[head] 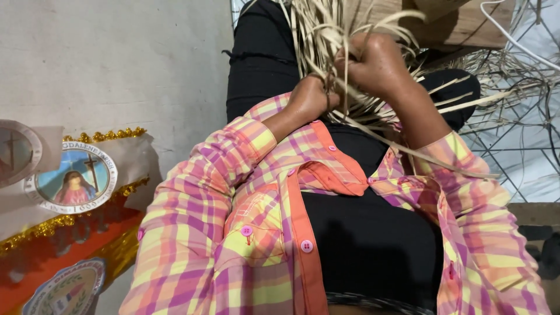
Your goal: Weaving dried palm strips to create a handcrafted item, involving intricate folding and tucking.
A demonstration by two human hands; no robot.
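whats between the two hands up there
In the head view, pale dried straw strips run between the left hand and right hand; both fists close on the bundle, nearly touching, with nothing else between them.

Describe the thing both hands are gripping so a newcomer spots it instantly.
Above the pink-and-yellow plaid shirt, over the black-trousered lap, both fists close on a bundle of pale tan dried leaf strips. Unlike the loose strips scattered at right, these fan out from the left hand and right hand.
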